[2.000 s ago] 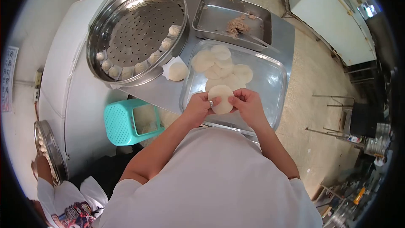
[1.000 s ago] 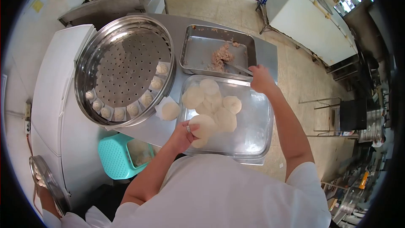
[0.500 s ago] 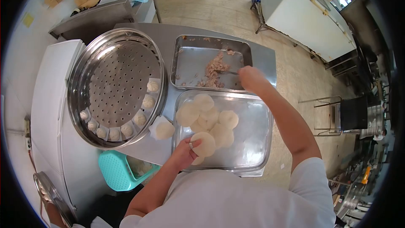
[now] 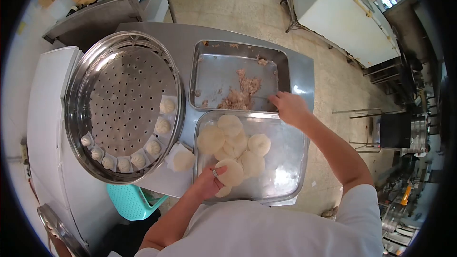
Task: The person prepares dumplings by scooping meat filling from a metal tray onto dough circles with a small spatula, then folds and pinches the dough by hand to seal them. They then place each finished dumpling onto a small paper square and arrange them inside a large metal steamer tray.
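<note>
My right hand (image 4: 289, 107) has pulled back from the filling (image 4: 242, 94) to the filling tray's (image 4: 209, 74) near edge, gripping a utensil I can barely see. Left hand (image 4: 208, 181) cups a dough wrapper (image 4: 230, 172) over the clear tray (image 4: 285, 162).

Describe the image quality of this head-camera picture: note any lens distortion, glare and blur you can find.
Head view: strong fisheye, with black corners and the table edges bowed. Head view: glare streaks on the steamer tray rim and a bright spot on the lower dough tray. Head view: the left hand with its dough wrapper is sharp; the right hand by the filling tray looks slightly soft.
</note>
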